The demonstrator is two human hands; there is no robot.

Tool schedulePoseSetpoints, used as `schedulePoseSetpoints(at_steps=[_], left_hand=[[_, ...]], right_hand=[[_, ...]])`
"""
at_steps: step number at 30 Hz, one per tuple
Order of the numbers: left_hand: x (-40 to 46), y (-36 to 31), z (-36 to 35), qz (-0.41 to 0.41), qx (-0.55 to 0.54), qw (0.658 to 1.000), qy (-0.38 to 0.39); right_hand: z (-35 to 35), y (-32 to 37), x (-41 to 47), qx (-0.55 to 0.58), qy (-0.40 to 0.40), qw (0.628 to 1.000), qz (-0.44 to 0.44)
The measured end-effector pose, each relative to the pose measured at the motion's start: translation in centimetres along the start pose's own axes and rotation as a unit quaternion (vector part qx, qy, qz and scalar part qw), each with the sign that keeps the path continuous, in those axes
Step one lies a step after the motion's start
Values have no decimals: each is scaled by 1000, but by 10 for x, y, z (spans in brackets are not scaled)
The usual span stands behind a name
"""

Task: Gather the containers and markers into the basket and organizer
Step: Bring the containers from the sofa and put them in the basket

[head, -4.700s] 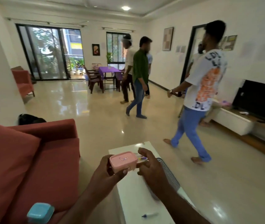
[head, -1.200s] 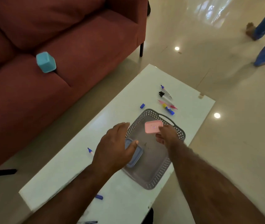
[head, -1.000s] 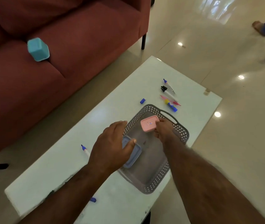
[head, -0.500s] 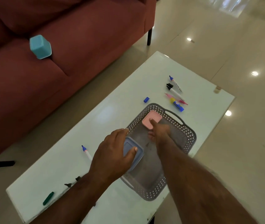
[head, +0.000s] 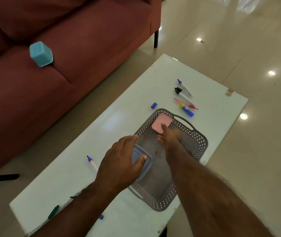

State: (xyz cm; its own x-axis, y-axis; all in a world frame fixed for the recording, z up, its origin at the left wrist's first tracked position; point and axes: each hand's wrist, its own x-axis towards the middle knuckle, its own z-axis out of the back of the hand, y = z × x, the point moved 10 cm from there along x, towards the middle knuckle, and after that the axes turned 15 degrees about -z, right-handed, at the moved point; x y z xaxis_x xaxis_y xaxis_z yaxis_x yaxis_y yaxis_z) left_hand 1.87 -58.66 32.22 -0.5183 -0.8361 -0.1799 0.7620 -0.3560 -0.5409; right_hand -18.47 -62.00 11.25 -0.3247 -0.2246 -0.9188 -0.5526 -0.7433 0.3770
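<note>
A grey perforated basket [head: 198, 142] stands on the white table [head: 78, 177]. A pink lidded container [head: 160, 122] lies in its far left corner. My right hand [head: 169, 136] touches the pink lid with a straight index finger. My left hand [head: 121, 163] grips a blue-grey lidded container [head: 144, 165] at the basket's left rim, thumb on the lid. Several markers [head: 184, 94] lie just beyond the basket. A blue marker [head: 91, 163] lies left of my left hand, and a green marker [head: 53, 212] near the table's front corner.
A teal container [head: 41, 54] sits on the red sofa [head: 85, 48] to the left. Loose blue caps [head: 154, 105] lie beside the basket's far corner and by my left forearm. Glossy floor [head: 256, 151] surrounds the table on the right.
My right hand carried the pink container down into the basket's far corner and let go of it, with only the index finger left on the lid. My left hand still holds the blue-grey container.
</note>
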Motion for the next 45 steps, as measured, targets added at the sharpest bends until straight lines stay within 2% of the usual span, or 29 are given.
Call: schedulePoseSetpoints(at_steps=[5, 7, 9, 13, 17, 21, 24, 31, 38, 45], left_hand=[[-6, 1, 13, 5, 31, 1000, 3], [-11, -6, 31, 5, 49, 999, -11], [-17, -12, 55, 10, 79, 996, -29], [-38, -21, 110, 38, 154, 985, -65], [-79, -33, 172, 59, 195, 974, -97], [-147, -32, 235, 100, 233, 958, -135], [-209, -25, 281, 126, 259, 943, -164], [-350, 10, 374, 144, 267, 922, -241], [-503, 74, 417, 143, 263, 915, -271], [-607, 139, 435, 172, 248, 914, -271]], right_hand=[[19, -1, -36, -70, -68, 995, 23], [18, 2, -57, -125, -66, 989, 46], [10, 9, -89, -228, -71, 967, 85], [-10, 31, -205, -391, -65, 893, 213], [-27, 43, -312, -473, -38, 813, 337], [-37, 41, -409, -567, -53, 691, 445], [-47, 26, -476, -587, -54, 641, 491], [-93, -47, -633, -540, -32, 600, 590], [-145, -175, -734, -527, -4, 605, 596], [-205, -273, -792, -551, 24, 574, 605]])
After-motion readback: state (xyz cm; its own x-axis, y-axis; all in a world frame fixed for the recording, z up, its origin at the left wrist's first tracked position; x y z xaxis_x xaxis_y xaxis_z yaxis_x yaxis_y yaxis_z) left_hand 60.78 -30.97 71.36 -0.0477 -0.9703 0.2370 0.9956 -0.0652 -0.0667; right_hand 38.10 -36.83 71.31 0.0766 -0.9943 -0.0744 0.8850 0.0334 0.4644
